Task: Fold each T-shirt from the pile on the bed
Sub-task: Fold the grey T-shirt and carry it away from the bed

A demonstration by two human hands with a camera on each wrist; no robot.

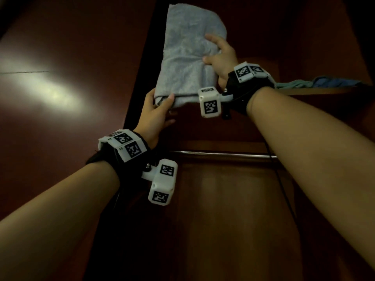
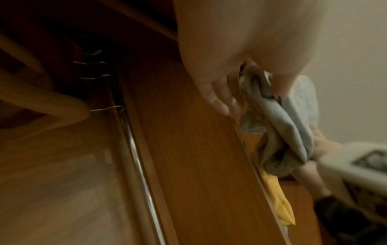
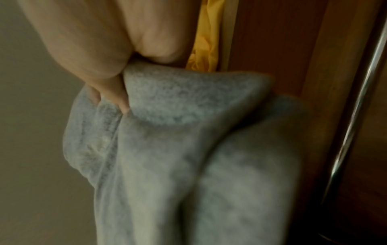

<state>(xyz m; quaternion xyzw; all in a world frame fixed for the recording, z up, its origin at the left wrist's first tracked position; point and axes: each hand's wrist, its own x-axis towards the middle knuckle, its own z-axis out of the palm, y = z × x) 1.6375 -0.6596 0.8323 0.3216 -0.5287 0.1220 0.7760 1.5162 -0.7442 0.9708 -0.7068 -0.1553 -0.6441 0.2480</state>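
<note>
A folded light blue-grey T-shirt (image 1: 186, 57) is held up high in front of an open dark wooden wardrobe. My left hand (image 1: 157, 110) grips its near lower corner, thumb on top and fingers under. My right hand (image 1: 220, 55) grips the shirt's right edge, fingers dug into the fabric. The left wrist view shows the bunched shirt (image 2: 280, 132) pinched by my left hand (image 2: 230, 92). In the right wrist view the shirt (image 3: 188, 149) fills the frame, with my right hand (image 3: 117, 92) pressed into its folds.
A wardrobe shelf (image 1: 324, 91) at right carries folded blue and teal clothes (image 1: 324, 83). A yellow garment (image 2: 278, 199) lies on the shelf. A chrome hanging rail (image 1: 219, 154) runs below, with wooden hangers (image 2: 52, 102) on it. The wardrobe door (image 1: 60, 78) stands at left.
</note>
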